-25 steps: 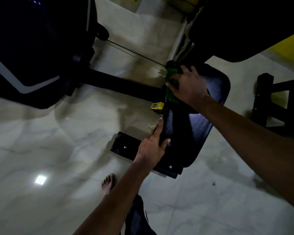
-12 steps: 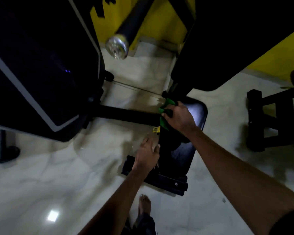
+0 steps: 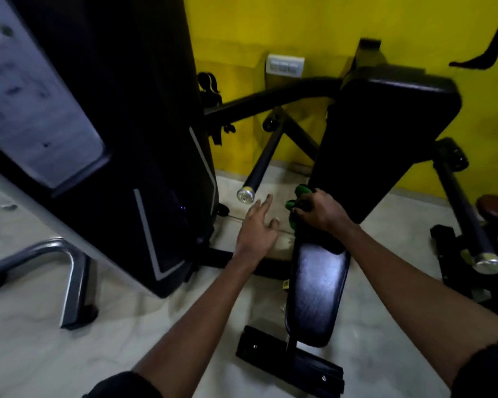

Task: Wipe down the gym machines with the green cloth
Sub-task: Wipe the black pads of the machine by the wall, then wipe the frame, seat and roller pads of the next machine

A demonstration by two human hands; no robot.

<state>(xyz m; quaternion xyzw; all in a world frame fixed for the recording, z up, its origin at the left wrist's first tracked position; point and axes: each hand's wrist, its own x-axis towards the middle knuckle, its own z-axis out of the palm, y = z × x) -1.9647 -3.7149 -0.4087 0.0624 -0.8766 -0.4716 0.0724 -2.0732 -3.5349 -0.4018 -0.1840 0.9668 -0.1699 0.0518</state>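
**Right hand clamped on cloth at seat/back joint, left hand free**

Right hand: fingers curled round the green cloth, which is bunched up against the left edge of the machine, right where the seat pad meets the back pad. Cloth shows above and left of the knuckles; the rest is hidden under the hand.

Left hand: fingers spread and loose, holding nothing, in the air just left of the cloth and not touching it. Hands are close but apart.

Outward:
- Seat pad is glossy black and runs toward the camera. A black foot plate sits on the floor below its near end.
- Back pad is tilted, rising toward the yellow wall.
- Black bar slants down left of the hands. Its chrome end cap is near the left fingertips, with no contact.
- Second bar on the right side, also chrome-capped.
- Tall black housing with grey trim at far left; the placard on it is too blurred to read.
- Grey tube leg at lower left.
- White switch plate on the wall.
- Pale marbled floor.
- Dark sleeves on both arms at the bottom edge.
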